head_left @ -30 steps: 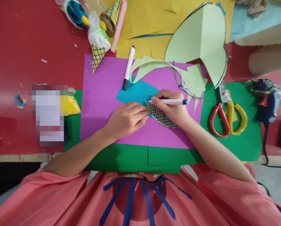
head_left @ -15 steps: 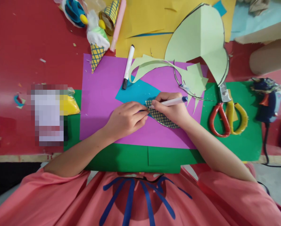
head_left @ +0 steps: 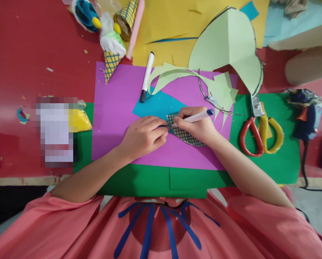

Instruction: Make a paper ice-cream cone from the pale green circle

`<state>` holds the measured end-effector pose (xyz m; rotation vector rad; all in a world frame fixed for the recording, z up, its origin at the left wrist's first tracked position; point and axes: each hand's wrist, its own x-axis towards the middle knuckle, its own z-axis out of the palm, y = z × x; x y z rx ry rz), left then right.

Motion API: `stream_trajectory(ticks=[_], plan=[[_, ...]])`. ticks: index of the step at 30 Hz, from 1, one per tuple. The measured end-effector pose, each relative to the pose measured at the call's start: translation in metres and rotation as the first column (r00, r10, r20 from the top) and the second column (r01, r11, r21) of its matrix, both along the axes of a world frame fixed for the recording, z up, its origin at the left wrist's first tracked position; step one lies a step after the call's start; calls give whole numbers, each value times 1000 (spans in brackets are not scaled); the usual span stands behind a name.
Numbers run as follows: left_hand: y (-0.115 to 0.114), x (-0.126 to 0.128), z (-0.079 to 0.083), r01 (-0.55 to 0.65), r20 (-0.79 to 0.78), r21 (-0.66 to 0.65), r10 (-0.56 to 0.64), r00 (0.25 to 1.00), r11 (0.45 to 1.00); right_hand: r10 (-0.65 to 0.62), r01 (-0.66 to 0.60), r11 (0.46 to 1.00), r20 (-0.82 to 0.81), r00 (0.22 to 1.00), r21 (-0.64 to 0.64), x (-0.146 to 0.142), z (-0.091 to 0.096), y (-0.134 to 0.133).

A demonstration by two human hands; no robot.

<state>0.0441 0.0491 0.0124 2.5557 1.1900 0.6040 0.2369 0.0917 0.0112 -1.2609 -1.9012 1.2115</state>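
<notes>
My right hand (head_left: 197,124) grips a white marker (head_left: 197,116) with a blue end, its lower end at the left part of a leaf-shaped paper piece (head_left: 189,137). Dark crossed lines cover this pale piece. My left hand (head_left: 147,136) rests at the piece's left end with its fingers drawn together. A small dark thing shows at the left fingertips, too hidden to name. Beneath lie a blue paper piece (head_left: 157,102) and a purple sheet (head_left: 112,118). Another white marker (head_left: 147,76) with a black end lies beyond my left hand.
Scissors (head_left: 256,108) with red and yellow handles lie right, beside a glue gun (head_left: 309,120). Pale green cut paper (head_left: 228,39) and paper scraps (head_left: 220,88) lie beyond my hands. A paper ice-cream cone (head_left: 112,61) is at upper left, a cardboard tube (head_left: 309,64) at right.
The marker in my right hand has shifted slightly over the patterned piece, its blue end a little to the left. My left hand has barely moved.
</notes>
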Motion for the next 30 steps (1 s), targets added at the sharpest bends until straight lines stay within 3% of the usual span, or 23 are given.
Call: stream_trajectory(ticks=[4,8,17,23,26,30], plan=[[-1,-1,-1,-6,-1,22,6,1000,1000,6,-8,999,-48,999,-33,1,0,1],[-1,-2,-2,0,11,26,0,1000,1000,-89,73,992,-159,983,-101,2,-3,1],[0,-1,-1,3,-3,6,-3,1000,1000,-92,90,996,-126,988,-21,1,-7,0],[0,-2,-1,11,6,25,-11,1000,1000,-130,120,991,-178,975,-63,1,-5,-2],[0,-2,-2,18,12,29,-19,1000,999,-189,167,981,-284,940,-101,4,-1,-4],[1,-3,-4,20,17,40,-21,1000,999,-264,272,962,-294,919,-12,18,6,1]])
